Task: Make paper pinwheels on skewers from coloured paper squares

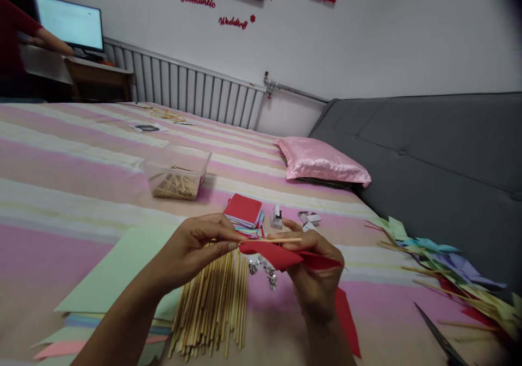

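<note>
My left hand (pixel 199 249) pinches one end of a thin wooden stick (pixel 272 240) held level over the bed. My right hand (pixel 314 279) grips a folded piece of red paper (pixel 281 255) just under the stick and also touches the stick's other end with its thumb. Below my hands lies a bundle of wooden sticks (pixel 214 306), and a few small silver pins (pixel 265 271) are scattered beside it.
A stack of small coloured paper squares (pixel 244 213), red on top, lies beyond my hands beside a small stapler (pixel 277 217). A clear tub of sticks (pixel 176 173) stands further back. Large coloured sheets (pixel 118 279) lie left; finished paper pinwheels (pixel 448 268) and scissors (pixel 438 337) right. A person sits far left.
</note>
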Tool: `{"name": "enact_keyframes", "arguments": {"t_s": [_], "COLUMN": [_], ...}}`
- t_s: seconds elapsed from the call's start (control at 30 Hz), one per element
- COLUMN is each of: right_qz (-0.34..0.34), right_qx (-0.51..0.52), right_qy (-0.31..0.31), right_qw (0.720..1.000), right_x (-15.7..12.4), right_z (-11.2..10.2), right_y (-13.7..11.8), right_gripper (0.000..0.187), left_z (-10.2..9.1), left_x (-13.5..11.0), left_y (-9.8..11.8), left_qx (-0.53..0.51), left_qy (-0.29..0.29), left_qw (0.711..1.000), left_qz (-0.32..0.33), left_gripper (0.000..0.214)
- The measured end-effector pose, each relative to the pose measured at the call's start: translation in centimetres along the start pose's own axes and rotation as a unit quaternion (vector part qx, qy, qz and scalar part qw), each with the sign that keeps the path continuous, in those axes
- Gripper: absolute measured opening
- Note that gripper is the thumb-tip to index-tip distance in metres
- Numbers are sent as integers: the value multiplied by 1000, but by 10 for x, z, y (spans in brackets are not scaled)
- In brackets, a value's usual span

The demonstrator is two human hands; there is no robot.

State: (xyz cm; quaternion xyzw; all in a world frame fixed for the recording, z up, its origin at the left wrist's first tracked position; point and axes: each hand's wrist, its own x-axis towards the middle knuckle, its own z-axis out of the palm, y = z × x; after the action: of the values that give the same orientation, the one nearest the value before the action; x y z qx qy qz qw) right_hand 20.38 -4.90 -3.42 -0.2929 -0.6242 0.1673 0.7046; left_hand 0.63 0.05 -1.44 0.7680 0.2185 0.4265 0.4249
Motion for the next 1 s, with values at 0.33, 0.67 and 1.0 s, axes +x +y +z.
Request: {"name": "enact_keyframes", "arguments": {"t_s": [0.33,0.67,1.0], "right_qz": [-15,-6,182], "right_qx": [-49,-43,85], "right_qy": [-15,35,102], "right_qw": [999,998,974], "right_x": [2,2,4], "right_z": [2,6,7], "right_y": [-4,-1,8], "right_gripper": [21,8,13], "left_z": [-6,-6,8], "left_x": [-3,-4,1], "left_y": [3,4,-5], "left_qx": [36,49,-10], "left_qy": [-16,-22,-22], "left_qw": [999,998,996], "left_qz": [-6,-12,-88], "left_gripper": [16,17,20]}}
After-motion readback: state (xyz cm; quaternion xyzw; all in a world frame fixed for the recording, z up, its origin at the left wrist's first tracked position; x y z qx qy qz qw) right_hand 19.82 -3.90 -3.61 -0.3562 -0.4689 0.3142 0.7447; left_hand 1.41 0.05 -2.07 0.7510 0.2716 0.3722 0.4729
